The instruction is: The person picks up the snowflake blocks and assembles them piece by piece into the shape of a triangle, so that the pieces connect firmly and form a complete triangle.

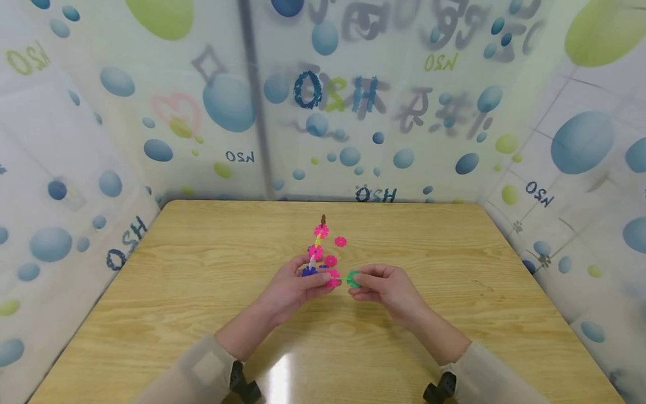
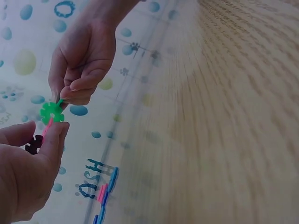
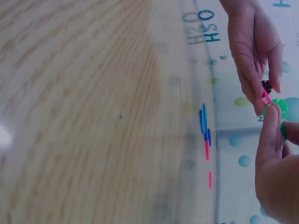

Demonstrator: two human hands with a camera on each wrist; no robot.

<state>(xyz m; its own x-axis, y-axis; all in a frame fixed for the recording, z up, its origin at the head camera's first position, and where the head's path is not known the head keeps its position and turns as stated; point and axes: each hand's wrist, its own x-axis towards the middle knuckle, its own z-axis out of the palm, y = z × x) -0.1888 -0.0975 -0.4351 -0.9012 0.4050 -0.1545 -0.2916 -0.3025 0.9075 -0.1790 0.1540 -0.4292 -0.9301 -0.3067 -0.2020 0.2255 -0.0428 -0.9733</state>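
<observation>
My left hand (image 1: pixel 295 286) pinches a pink snowflake disc (image 1: pixel 333 278) between thumb and fingers. A light green disc (image 2: pixel 51 112) joins the pink disc's right side and appears edge-on from the head. My right hand (image 1: pixel 386 289) pinches a green snowflake disc (image 1: pixel 353 279) touching the light green one. A dark disc (image 2: pixel 33 144) sits between the left thumb and fingers in the left wrist view. Beyond the left hand runs a row of discs: blue (image 1: pixel 309 271), white (image 1: pixel 312 262), pink (image 1: pixel 315 252), yellow (image 1: pixel 318 240), pink (image 1: pixel 321 230) and brown (image 1: pixel 323 220).
Two separate pink discs (image 1: pixel 340 241) appear right of the row. Blue pieces (image 3: pixel 203 120) and a pink disc (image 3: pixel 210 180) lie flat on the wooden table (image 1: pixel 227 241). Patterned curtains (image 1: pixel 323 146) stand around the table's back and sides.
</observation>
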